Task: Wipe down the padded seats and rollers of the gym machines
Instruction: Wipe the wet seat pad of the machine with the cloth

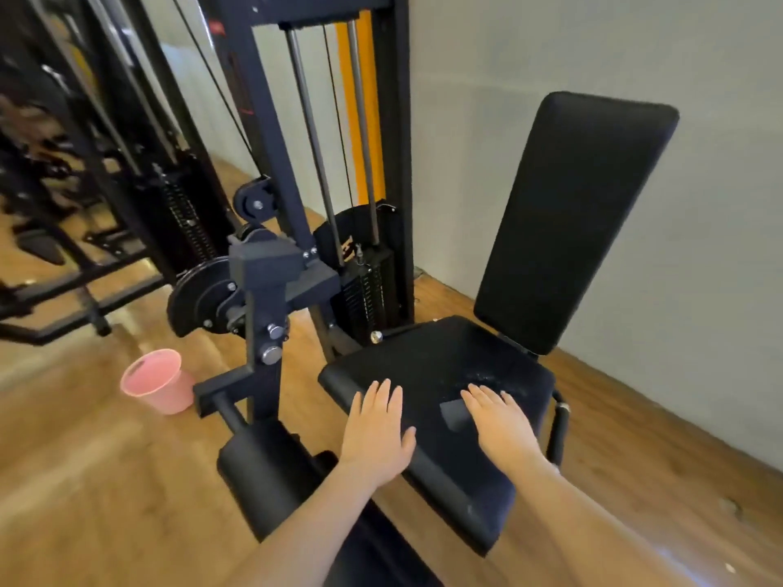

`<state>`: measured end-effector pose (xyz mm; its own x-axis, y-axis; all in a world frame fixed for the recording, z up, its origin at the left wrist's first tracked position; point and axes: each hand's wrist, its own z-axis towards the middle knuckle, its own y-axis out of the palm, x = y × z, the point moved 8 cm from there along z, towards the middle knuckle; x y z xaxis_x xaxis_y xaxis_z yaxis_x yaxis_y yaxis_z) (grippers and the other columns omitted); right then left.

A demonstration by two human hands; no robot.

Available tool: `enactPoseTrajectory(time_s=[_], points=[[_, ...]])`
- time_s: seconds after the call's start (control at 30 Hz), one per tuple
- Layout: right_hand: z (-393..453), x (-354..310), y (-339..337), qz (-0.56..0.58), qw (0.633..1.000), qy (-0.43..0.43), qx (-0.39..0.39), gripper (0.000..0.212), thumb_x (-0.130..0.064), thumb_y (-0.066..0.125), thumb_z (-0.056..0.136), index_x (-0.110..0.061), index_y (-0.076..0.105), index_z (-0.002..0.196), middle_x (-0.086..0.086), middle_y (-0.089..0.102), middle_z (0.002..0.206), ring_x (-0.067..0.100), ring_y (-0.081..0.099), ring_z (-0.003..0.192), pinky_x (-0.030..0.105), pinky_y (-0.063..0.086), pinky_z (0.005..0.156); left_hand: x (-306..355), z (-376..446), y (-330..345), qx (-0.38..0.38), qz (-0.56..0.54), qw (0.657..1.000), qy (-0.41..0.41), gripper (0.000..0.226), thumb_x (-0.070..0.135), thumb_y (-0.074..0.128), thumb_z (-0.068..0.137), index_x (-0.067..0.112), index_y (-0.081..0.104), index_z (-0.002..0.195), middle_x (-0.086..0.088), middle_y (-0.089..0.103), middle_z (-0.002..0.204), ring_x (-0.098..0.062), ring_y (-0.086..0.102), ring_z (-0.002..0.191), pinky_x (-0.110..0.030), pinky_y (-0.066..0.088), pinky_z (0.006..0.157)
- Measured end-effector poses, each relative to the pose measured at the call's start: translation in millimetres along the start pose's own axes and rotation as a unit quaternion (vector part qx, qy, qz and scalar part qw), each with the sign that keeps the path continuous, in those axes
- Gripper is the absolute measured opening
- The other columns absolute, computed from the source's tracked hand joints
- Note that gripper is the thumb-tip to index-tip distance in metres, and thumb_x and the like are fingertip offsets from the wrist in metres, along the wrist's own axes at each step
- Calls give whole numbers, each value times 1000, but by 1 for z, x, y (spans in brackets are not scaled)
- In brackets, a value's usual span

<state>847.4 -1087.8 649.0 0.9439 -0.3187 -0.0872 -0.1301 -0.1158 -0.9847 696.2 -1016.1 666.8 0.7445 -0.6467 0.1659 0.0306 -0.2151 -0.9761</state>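
Both hands lie flat on the black padded seat (pixel 436 374) of a leg machine, palms down. Left hand (pixel 377 430) rests near the seat's front-left edge, fingers (pixel 383 394) straight and slightly apart, holding nothing. Right hand (pixel 502 421) sits toward the seat's right side, fingers straight and close together, pressing on a dark cloth (pixel 453 413); a corner of the cloth shows just left of the palm, the rest is hidden under the hand. A faint pale speckled patch on the seat sits just beyond the right fingertips. The backrest (pixel 576 222) stands tilted behind the seat's rear edge, near the white wall (pixel 593 48). A black padded roller (pixel 262 468) hangs low off the seat's front-left, below the left forearm. The weight stack (pixel 368 286) w/ guide rods and a yellow strip stands left of the backrest, against the wall. A pink bucket (pixel 159 381) stands upright on the wood floor (pixel 84 480), well left of the seat, beside the machine's pivot arm. More dark machines fill the far left, blurred.
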Motion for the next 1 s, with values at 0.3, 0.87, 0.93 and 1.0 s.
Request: enactPoseTrajectory(time_s=[0.3, 0.87, 0.93, 1.0], points=[[36, 23, 10, 17, 997, -72, 1, 64, 2, 35, 92, -20, 15, 149, -4, 13, 156, 12, 10, 143, 31, 7, 116, 14, 10, 35, 1, -20, 997, -77, 62, 42, 34, 99, 16, 12, 151, -4, 8, 159, -21, 2, 146, -40, 7, 119], [212, 178, 70, -52, 949, -285, -127, 67, 1, 37, 93, -21, 7, 150, -4, 6, 157, 10, 8, 143, 26, 10, 116, 120, 161, 120, -48, -90, 945, -312, 64, 43, 31, 99, 17, 6, 152, -4, -2, 159, -23, -7, 146, -39, -6, 116], [224, 188, 78, -52, 946, -291, -130, 66, 1, 35, 94, -21, 8, 150, -5, 7, 157, 10, 8, 143, 25, 13, 116, 125, 172, 137, -51, -91, 944, -314, 64, 42, 30, 99, 16, 5, 152, -5, -3, 159, -23, -7, 146, -38, -7, 115], [241, 194, 88, -45, 947, -291, -129, 65, 1, 33, 94, -22, 9, 150, -6, 7, 157, 9, 8, 143, 24, 15, 115, 123, 182, 159, -65, -86, 942, -318, 64, 41, 29, 100, 15, 4, 152, -6, -3, 159, -24, -8, 146, -39, -6, 116]])
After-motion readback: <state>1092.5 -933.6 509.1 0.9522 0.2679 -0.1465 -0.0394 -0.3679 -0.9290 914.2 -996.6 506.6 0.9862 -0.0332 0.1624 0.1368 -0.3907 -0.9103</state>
